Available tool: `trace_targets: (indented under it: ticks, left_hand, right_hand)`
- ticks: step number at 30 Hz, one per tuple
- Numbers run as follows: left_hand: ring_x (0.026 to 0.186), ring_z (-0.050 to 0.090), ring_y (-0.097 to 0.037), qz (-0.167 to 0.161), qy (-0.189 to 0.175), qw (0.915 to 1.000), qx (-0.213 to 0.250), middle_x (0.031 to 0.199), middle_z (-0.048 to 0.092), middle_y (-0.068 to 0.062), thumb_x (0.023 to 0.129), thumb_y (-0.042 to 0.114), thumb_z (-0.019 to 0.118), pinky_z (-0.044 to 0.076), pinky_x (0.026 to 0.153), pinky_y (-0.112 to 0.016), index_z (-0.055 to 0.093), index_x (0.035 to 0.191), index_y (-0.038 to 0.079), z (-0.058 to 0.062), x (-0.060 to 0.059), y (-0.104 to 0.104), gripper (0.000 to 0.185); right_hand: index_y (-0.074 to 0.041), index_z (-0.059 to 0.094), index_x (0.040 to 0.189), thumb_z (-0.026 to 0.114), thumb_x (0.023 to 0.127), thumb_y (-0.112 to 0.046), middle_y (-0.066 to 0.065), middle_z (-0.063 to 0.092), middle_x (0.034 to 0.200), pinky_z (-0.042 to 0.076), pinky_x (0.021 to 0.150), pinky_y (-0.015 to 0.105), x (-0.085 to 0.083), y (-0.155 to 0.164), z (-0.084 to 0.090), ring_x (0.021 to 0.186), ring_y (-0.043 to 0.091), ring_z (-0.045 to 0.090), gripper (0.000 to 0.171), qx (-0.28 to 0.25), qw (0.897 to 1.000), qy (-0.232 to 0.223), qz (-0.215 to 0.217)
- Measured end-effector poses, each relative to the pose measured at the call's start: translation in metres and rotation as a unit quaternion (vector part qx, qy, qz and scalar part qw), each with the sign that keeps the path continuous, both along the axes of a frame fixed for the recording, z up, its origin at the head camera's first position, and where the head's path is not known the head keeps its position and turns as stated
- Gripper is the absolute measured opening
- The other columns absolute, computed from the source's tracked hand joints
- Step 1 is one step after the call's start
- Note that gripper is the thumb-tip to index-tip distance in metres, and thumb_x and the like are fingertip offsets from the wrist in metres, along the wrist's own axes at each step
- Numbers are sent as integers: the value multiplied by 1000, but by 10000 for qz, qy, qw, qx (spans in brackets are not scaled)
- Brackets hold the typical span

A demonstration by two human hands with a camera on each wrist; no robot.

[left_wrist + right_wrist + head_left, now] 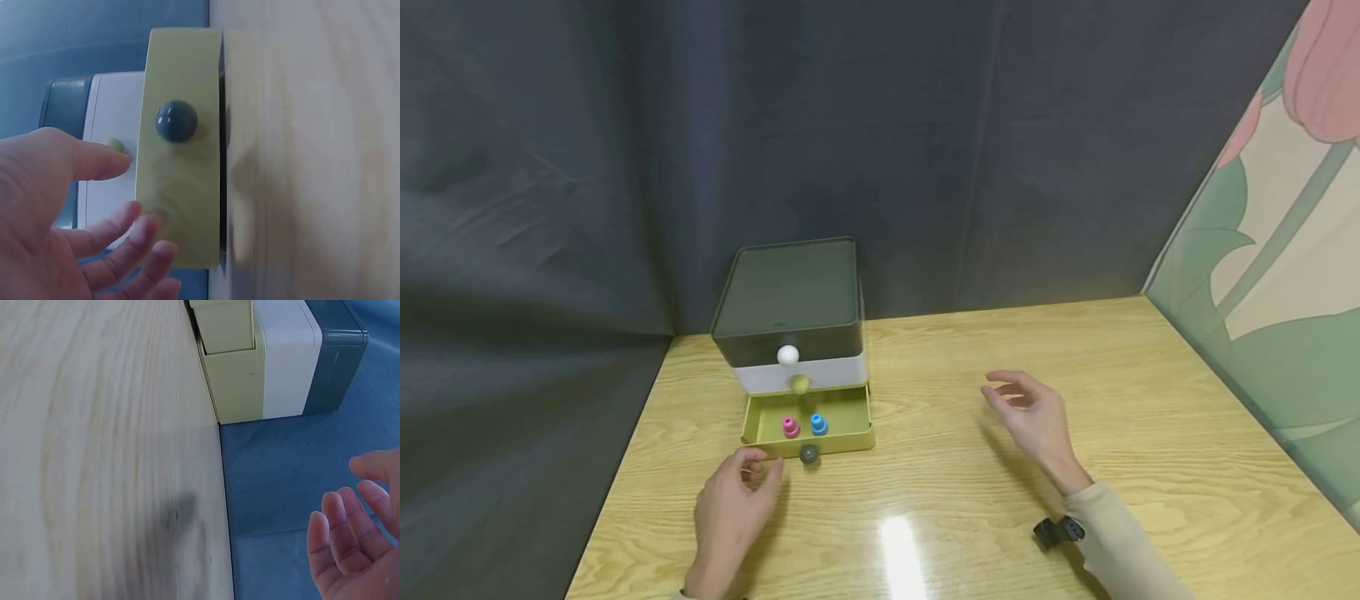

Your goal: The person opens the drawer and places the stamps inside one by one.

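A small chest of stacked drawers (793, 287) stands at the back left of the table, dark on top, white in the middle, yellow-green below. Its bottom drawer (850, 440) is pulled out, with a dark round knob (177, 121) on the front. Inside lie a pink peg-like piece (791, 427) and a blue one (818, 424). My left hand (733, 504) is at the drawer's front left corner, fingers loosely bent and nothing held. Over the table to the right hovers my right hand (1036, 421), relaxed, holding nothing, well apart from the chest.
The wooden table (940, 475) runs back to a dark curtain (917, 167). A white knob (787, 356) and a yellow-green knob (801, 384) stick out from the upper drawers. On the right is a flower-patterned panel (1300, 275).
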State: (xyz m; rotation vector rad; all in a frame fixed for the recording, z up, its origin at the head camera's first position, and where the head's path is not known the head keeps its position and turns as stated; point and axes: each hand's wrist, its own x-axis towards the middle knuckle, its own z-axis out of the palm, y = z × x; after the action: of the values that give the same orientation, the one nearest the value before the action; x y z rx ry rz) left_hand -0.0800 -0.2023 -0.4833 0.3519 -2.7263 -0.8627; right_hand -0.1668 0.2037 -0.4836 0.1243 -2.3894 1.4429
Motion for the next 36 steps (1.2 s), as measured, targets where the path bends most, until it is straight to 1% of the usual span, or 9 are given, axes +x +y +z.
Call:
trace_targets:
  ticks: [4,6,9,13,17,22,25,28,36]
  left_hand:
    - [82,71,-16,-105,-419,9987,-255,96,79,5,92,43,81,50,66,-37,81,110,18,-3,3,4,32]
    - [82,72,-16,-170,-544,9978,-348,96,80,6,91,46,81,49,64,-36,82,112,19,-5,3,7,33]
    - [83,74,-18,-254,-611,9969,-437,96,80,7,91,47,81,48,62,-34,83,112,21,-7,1,13,33]
    - [81,72,-18,-342,-648,9959,-523,93,80,9,91,48,80,44,60,-31,84,110,22,-8,-4,22,32]
    - [75,68,-14,-392,-598,9959,-554,88,78,11,93,50,78,42,60,-30,84,104,24,-9,-9,28,29]
    - [68,62,-9,-467,-364,9968,-535,81,76,13,95,47,77,41,58,-29,83,96,25,-10,-11,31,22]
    - [68,64,-10,-503,-239,9969,-556,81,77,13,95,44,78,42,58,-29,84,96,24,-9,-13,32,20]
    - [70,67,-12,-495,-195,9970,-568,82,78,12,95,42,78,43,59,-30,84,98,23,-9,-15,32,20]
    - [68,66,-13,-482,-123,9973,-537,82,78,9,95,39,78,43,58,-30,83,100,20,-10,-21,31,21]
  right_hand:
    - [-8,79,116,77,98,-18,13,80,112,57,78,15,3,7,-4,87,6,73,21,-35,9998,-139,-115]
    - [-7,79,117,77,99,-19,14,80,112,57,78,15,5,9,-5,87,6,72,22,-61,9996,-225,-166]
    - [-6,79,120,76,100,-22,15,80,114,57,78,15,8,13,-6,88,4,72,25,-107,9991,-358,-189]
    - [-5,77,122,75,101,-24,15,78,119,57,79,17,12,15,-7,90,-1,70,29,-131,9988,-461,-96]
    - [-5,77,124,75,101,-25,16,77,121,58,77,19,15,15,-8,90,-2,69,30,-248,9981,-556,-47]
    - [-7,78,122,76,101,-25,16,78,119,59,75,19,17,15,-8,88,0,70,28,-312,9979,-569,-78]
    - [-8,78,121,76,101,-25,17,78,117,59,75,19,17,15,-8,88,2,71,27,-347,9976,-584,-103]
    - [-7,78,121,76,101,-26,18,78,117,59,74,20,16,14,-9,88,3,72,28,-400,9973,-618,-85]
    - [-8,79,121,76,101,-28,15,78,119,57,79,19,17,14,-10,90,0,70,28,-312,9978,-586,-74]
